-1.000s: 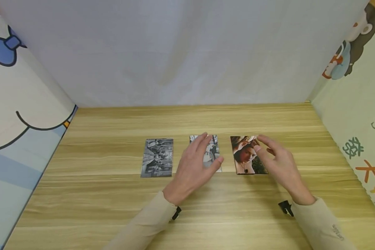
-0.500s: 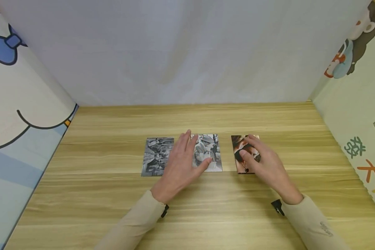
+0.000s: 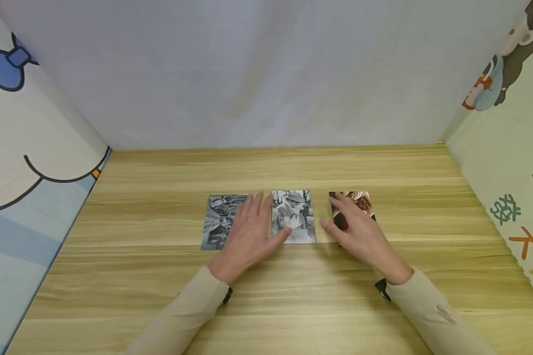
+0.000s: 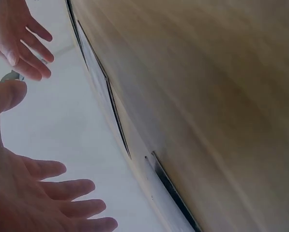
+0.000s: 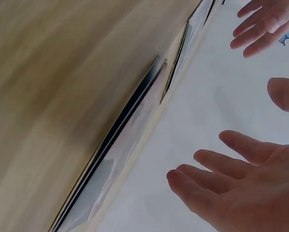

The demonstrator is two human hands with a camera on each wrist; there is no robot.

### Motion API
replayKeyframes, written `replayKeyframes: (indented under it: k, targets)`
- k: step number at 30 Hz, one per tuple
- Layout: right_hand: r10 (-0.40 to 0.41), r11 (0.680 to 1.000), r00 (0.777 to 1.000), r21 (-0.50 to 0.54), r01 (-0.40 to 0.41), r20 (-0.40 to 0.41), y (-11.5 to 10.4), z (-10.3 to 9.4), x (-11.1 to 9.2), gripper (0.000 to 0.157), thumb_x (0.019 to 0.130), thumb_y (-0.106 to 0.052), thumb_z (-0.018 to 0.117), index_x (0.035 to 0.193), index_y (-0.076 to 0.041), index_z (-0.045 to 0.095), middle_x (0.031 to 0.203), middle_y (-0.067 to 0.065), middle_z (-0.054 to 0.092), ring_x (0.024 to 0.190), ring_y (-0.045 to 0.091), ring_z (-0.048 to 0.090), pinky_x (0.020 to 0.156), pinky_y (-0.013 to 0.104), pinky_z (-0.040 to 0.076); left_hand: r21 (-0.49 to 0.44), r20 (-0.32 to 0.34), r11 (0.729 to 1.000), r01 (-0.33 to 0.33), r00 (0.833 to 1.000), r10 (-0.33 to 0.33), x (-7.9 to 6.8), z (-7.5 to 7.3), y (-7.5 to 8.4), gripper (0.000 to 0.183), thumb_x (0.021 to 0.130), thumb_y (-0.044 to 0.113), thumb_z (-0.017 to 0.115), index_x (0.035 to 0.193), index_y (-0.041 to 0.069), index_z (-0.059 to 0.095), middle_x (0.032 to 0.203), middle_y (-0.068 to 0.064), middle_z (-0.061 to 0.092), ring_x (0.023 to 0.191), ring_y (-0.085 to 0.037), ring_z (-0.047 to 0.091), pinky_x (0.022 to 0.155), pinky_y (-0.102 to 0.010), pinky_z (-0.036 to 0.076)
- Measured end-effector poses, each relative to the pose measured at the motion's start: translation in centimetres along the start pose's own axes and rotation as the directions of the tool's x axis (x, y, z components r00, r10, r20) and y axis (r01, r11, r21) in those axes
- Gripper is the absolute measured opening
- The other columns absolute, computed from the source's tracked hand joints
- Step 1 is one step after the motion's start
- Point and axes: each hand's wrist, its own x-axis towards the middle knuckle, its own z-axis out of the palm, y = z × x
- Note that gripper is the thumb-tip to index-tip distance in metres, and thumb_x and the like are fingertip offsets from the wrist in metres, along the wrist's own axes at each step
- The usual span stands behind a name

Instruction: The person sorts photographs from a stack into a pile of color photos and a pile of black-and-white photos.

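Note:
Three picture cards lie flat in a row on the wooden table. The left one point(image 3: 216, 217) is a black-and-white scene, partly covered by my left hand point(image 3: 246, 234). A black-and-white card with a hatted figure point(image 3: 294, 212) is in the middle, beside my left thumb. The colour card on the right point(image 3: 363, 201) is mostly hidden under my right hand point(image 3: 364, 239). Both hands have relaxed, spread fingers and grip nothing. In the right wrist view, my right fingers hang apart from the colour card point(image 5: 117, 150), whose edge looks layered. The left wrist view likewise shows a gap between my left fingers and the cards.
The wooden tabletop point(image 3: 160, 286) spreads around the cards. A pale cloth wall point(image 3: 266, 79) rises behind it. Printed panels with cartoon figures stand at the left point(image 3: 40, 133) and right point(image 3: 506, 162).
Both hands have moved left. My left hand has gone from over the middle card to the left card, uncovering the middle one; my right hand now covers more of the colour card.

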Motion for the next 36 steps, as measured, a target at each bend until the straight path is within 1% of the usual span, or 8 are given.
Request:
replayKeyframes:
  k: [4,9,14,16,21,27,33,36]
  targets:
    - [-0.002,1.000,1.000,-0.015,0.003,0.029,-0.3,0.3,0.4,0.064,0.103,-0.034,0.063,0.151,0.004,0.047,0.161,0.027,0.035,0.149,0.048,0.031,0.117,0.069,0.029,-0.005,0.034,1.000,0.009,0.999,-0.009,0.2,0.1,-0.3,0.091,0.098,0.060,0.059,0.161,0.002,0.029,0.162,-0.026,0.034,0.150,-0.047,0.028,0.123,-0.062,0.022]
    - [0.003,0.999,0.998,-0.032,-0.001,0.059,-0.6,0.7,0.8,0.065,0.103,-0.038,0.061,0.153,0.001,0.046,0.161,0.027,0.036,0.148,0.047,0.033,0.117,0.069,0.029,-0.013,0.051,1.000,0.010,0.999,-0.009,0.5,0.3,-0.4,0.090,0.098,0.059,0.060,0.161,0.001,0.030,0.159,-0.024,0.040,0.148,-0.046,0.033,0.122,-0.062,0.024]
    - [0.015,0.999,0.996,-0.036,-0.012,0.085,-0.8,1.2,1.3,0.068,0.103,-0.041,0.061,0.154,0.001,0.045,0.159,0.028,0.037,0.148,0.048,0.034,0.117,0.071,0.026,-0.032,0.060,0.999,0.009,0.998,-0.007,0.7,0.5,-0.4,0.089,0.097,0.056,0.064,0.159,-0.001,0.034,0.156,-0.022,0.045,0.145,-0.044,0.039,0.122,-0.062,0.025]
    - [0.019,1.000,0.995,-0.024,-0.017,0.093,-0.9,1.4,1.4,0.068,0.103,-0.041,0.061,0.154,0.001,0.044,0.159,0.029,0.038,0.146,0.049,0.036,0.117,0.070,0.027,-0.039,0.060,0.999,0.009,0.998,-0.007,0.8,0.5,-0.3,0.088,0.097,0.054,0.066,0.158,-0.002,0.035,0.154,-0.023,0.047,0.143,-0.043,0.042,0.121,-0.062,0.027]
    - [0.017,1.000,0.994,0.000,-0.017,0.106,-1.1,1.8,1.8,0.068,0.102,-0.039,0.062,0.154,0.001,0.044,0.156,0.029,0.041,0.140,0.049,0.044,0.115,0.065,0.036,-0.036,0.079,0.999,0.018,0.997,-0.015,1.0,0.6,-0.2,0.089,0.096,0.052,0.068,0.158,-0.002,0.034,0.149,-0.026,0.052,0.139,-0.042,0.049,0.120,-0.062,0.029]
    - [0.012,1.000,0.992,0.007,-0.013,0.124,-1.2,2.2,2.3,0.067,0.103,-0.037,0.062,0.152,0.004,0.044,0.153,0.026,0.048,0.139,0.046,0.048,0.115,0.061,0.038,-0.015,0.110,1.000,0.027,0.994,-0.025,1.3,0.7,0.1,0.091,0.096,0.053,0.068,0.159,-0.002,0.032,0.144,-0.026,0.057,0.134,-0.040,0.054,0.120,-0.061,0.030]
    - [0.026,1.000,0.990,-0.001,-0.026,0.141,-1.3,2.4,2.5,0.067,0.103,-0.039,0.062,0.152,0.004,0.045,0.152,0.025,0.050,0.137,0.045,0.049,0.114,0.060,0.040,-0.006,0.126,1.000,0.027,0.992,-0.026,1.4,0.8,0.2,0.092,0.096,0.054,0.068,0.159,-0.003,0.032,0.145,-0.026,0.056,0.134,-0.039,0.054,0.120,-0.059,0.031]
    - [0.031,0.999,0.988,-0.018,-0.029,0.150,-1.4,2.6,2.6,0.067,0.103,-0.039,0.061,0.151,0.005,0.046,0.151,0.025,0.051,0.136,0.045,0.051,0.112,0.060,0.042,-0.007,0.129,1.000,0.019,0.991,-0.018,1.4,0.8,0.2,0.092,0.096,0.054,0.068,0.159,-0.003,0.032,0.143,-0.026,0.058,0.132,-0.039,0.056,0.120,-0.058,0.033]
